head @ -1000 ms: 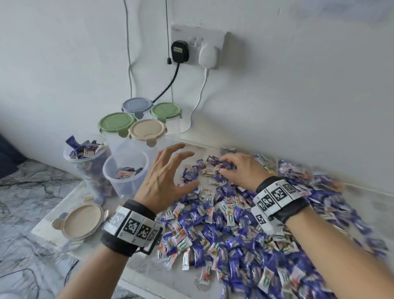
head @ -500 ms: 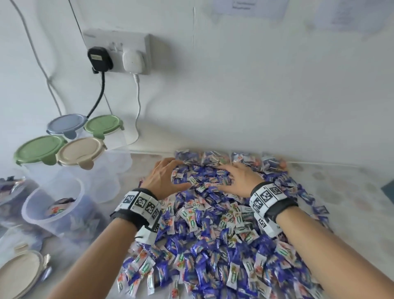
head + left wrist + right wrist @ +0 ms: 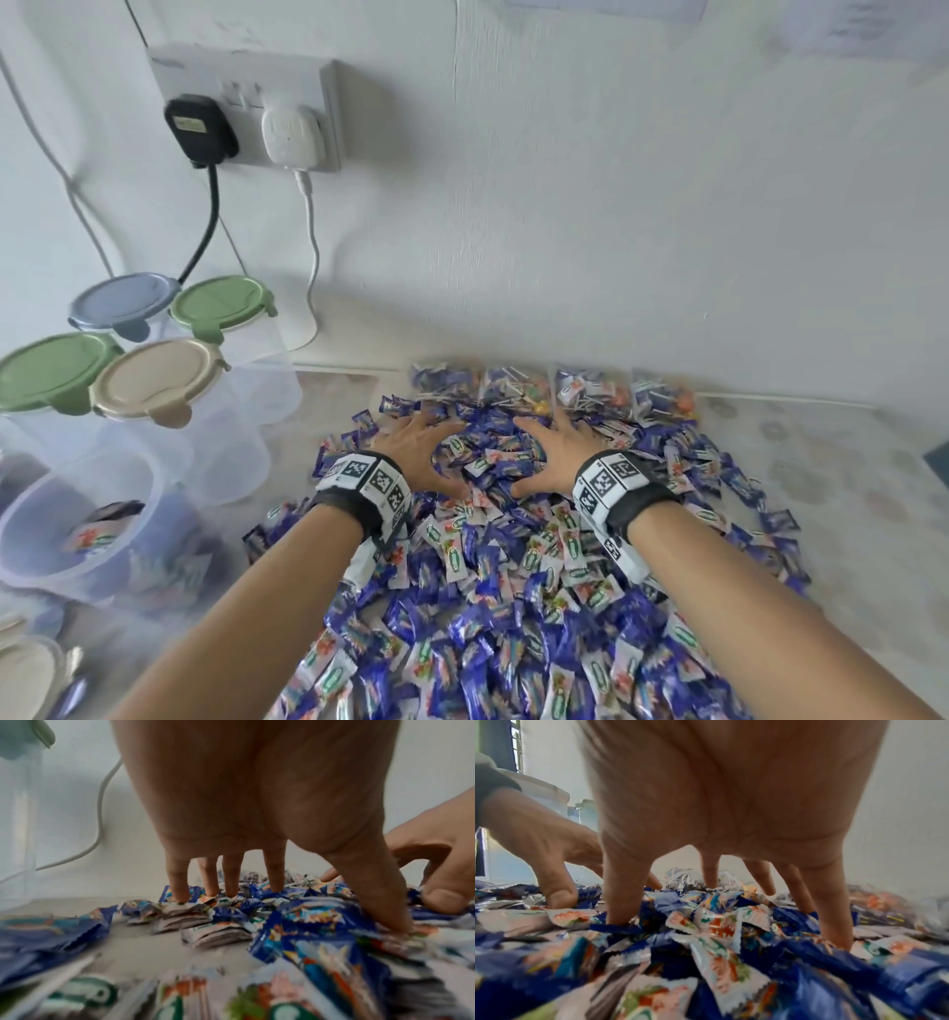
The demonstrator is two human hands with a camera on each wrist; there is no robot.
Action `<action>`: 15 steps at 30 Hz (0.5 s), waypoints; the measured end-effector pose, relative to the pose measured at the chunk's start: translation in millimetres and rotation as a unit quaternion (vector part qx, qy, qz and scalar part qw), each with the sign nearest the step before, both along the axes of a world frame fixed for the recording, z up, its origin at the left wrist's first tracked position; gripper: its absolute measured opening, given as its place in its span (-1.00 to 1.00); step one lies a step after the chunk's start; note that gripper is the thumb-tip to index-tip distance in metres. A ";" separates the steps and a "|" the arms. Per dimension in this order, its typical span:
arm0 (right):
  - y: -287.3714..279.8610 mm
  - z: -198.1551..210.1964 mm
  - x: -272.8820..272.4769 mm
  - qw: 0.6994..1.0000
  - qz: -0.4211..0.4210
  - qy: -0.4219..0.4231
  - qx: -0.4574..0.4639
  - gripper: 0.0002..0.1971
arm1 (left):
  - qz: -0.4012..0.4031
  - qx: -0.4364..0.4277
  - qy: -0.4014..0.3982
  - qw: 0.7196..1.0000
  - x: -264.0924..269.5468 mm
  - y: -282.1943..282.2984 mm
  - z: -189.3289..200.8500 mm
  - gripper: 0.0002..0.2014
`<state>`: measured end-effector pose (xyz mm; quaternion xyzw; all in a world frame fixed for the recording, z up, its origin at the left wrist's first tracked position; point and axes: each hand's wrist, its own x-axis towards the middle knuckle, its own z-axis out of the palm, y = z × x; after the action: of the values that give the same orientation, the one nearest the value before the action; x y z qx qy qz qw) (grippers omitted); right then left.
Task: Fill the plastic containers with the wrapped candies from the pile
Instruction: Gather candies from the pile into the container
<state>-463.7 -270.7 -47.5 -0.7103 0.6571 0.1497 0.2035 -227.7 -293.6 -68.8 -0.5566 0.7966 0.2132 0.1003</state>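
Note:
A wide pile of blue and white wrapped candies (image 3: pixel 513 591) covers the counter. My left hand (image 3: pixel 429 455) and right hand (image 3: pixel 534 457) lie side by side on its far part, palms down and fingers spread. Their thumbs point toward each other around a small heap. In the left wrist view the left fingers (image 3: pixel 231 878) stand fairly straight with their tips pressed into the wrappers. The right fingers (image 3: pixel 711 870) do the same in the right wrist view. An open clear container (image 3: pixel 77 529) at the left holds a few candies.
Several lidded containers stand behind the open one, with green (image 3: pixel 51 370), beige (image 3: pixel 159 380) and blue (image 3: pixel 123 303) lids. A loose beige lid (image 3: pixel 25 673) lies at the bottom left. Bags of lollipops (image 3: pixel 565 390) lean against the wall. Cables hang from a wall socket (image 3: pixel 246 108).
My left hand came down from the air beside the open container onto the pile. Both hands now rest spread on the candies, and my view has swung right.

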 end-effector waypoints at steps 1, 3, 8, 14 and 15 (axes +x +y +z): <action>-1.2 -3.3 0.4 1.000 -0.004 0.000 0.002 0.03 | -0.003 0.001 -0.007 1.000 -0.3 0.0 -2.3 -0.01; -1.9 -7.4 0.5 1.000 -0.013 0.000 -0.001 -0.05 | -0.005 -0.007 -0.018 1.000 -1.3 1.6 -5.8 -0.02; -4.9 -14.4 1.3 0.998 -0.003 0.016 -0.053 -0.32 | -0.015 -0.024 -0.038 0.999 -3.7 -0.4 -13.6 -0.08; -2.4 -17.5 3.1 0.996 0.004 0.010 -0.090 -0.49 | -0.014 -0.039 -0.029 0.999 -3.6 -2.3 -15.7 -0.21; -1.9 -17.2 2.5 0.995 0.007 0.006 -0.096 -0.51 | -0.016 -0.043 -0.020 0.999 -3.7 -2.1 -14.6 -0.26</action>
<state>-461.2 -272.6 -64.6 -0.7300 0.6648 0.0922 0.1293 -231.4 -295.6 -83.4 -0.5519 0.8116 0.1660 0.0961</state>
